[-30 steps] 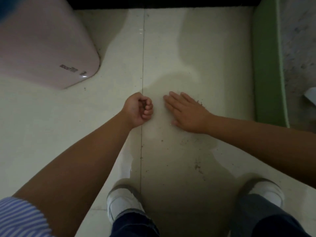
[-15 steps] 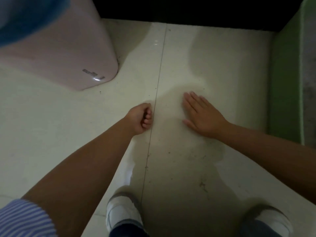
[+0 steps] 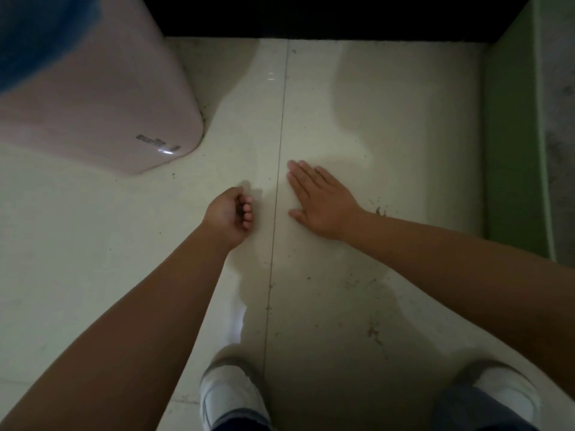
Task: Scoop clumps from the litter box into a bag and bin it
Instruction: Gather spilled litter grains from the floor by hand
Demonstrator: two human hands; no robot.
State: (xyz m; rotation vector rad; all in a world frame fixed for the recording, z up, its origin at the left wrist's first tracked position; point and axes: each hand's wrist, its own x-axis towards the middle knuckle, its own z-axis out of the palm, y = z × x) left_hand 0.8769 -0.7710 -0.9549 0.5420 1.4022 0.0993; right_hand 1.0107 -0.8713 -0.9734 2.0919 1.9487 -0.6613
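My right hand (image 3: 320, 200) lies flat on the pale tiled floor, palm down, fingers straight and pointing up-left, just right of the tile seam. My left hand (image 3: 230, 214) sits left of the seam with its fingers curled in; whatever is inside it is hidden. A few dark litter grains (image 3: 378, 209) lie on the floor by my right wrist. The green litter box (image 3: 513, 135) stands along the right edge, with grey litter (image 3: 560, 119) inside. A pink bin (image 3: 93, 113) with a blue bag (image 3: 34, 32) in it stands at the top left.
My two white shoes (image 3: 227, 396) (image 3: 504, 390) are planted at the bottom of the view. A dark strip runs along the far edge of the floor. More specks of dirt (image 3: 373, 332) dot the tile in front of my right shoe.
My right hand has slid left over the floor, closer to the tile seam, staying flat. My left hand has kept its fingers curled. The view has shifted a little.
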